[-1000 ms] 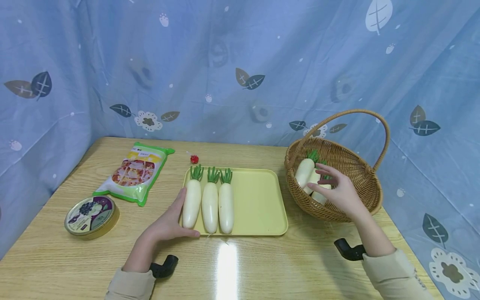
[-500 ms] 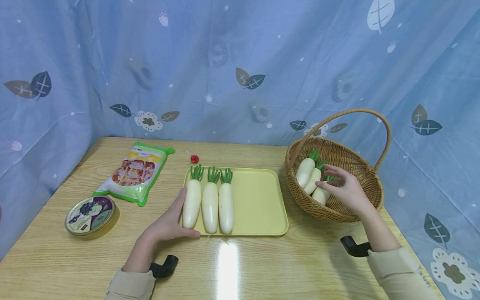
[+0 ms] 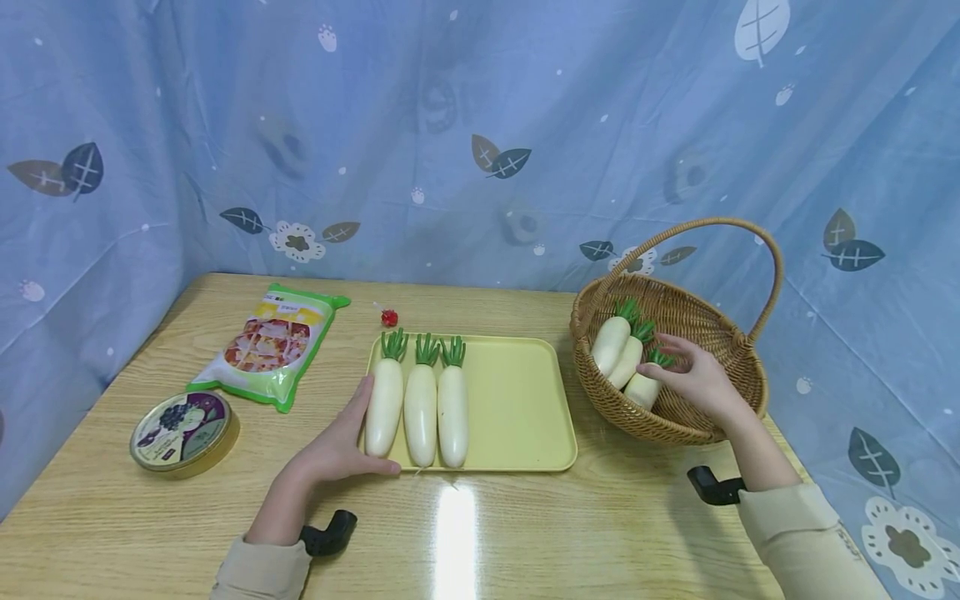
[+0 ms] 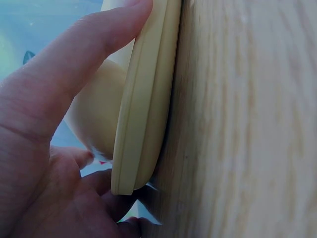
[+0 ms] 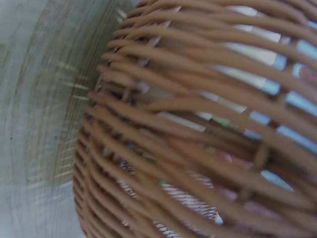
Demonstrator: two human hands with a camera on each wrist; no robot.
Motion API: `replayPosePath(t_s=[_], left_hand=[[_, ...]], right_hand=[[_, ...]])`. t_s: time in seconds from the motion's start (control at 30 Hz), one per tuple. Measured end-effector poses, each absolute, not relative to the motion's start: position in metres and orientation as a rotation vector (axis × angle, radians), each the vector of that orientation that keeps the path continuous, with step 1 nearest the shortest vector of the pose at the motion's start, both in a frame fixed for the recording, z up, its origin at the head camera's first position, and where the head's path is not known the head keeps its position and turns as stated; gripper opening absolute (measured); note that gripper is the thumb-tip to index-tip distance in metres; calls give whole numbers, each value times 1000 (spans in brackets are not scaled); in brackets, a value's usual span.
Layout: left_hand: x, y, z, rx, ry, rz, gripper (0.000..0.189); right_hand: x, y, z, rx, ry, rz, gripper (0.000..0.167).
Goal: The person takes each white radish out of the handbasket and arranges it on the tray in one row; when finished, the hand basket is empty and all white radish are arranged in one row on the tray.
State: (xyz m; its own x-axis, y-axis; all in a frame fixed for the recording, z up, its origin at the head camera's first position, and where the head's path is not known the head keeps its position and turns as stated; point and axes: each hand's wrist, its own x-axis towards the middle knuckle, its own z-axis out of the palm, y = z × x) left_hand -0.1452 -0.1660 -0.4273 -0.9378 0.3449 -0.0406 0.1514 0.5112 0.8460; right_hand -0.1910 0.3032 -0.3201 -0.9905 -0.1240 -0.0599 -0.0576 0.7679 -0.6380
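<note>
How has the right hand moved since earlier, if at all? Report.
Yes: the right hand shifted slightly rightward relative to the basket in the head view.

Far left, mid-height: plastic food bag [image 3: 266, 346], green edges, pictured food on front, lying flat, tilted. Just below it, lower left: round tin [image 3: 180, 432], gold side, printed fruit lid; contact with bag unclear. Small red item [image 3: 388, 318] left of centre, too small to ID. Wood-grain table [image 3: 570, 533] across lower frame, glare streak [image 3: 454, 542] bottom centre. Blue leaf-print curtain [image 3: 420, 92] fills top and right edge.

White radishes [image 3: 421, 415] (green-topped); yellow tray [image 3: 513, 404]; brown basket [image 3: 626, 417]; blue leaf-print curtain [image 3: 420, 108].
</note>
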Motion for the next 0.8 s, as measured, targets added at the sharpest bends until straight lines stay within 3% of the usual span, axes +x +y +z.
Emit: replayPosePath(t_s=[0.8], left_hand=[[-145, -167, -428, 417, 2561, 1373, 134]], right_hand=[[-206, 315, -334, -35, 2626, -978, 92]])
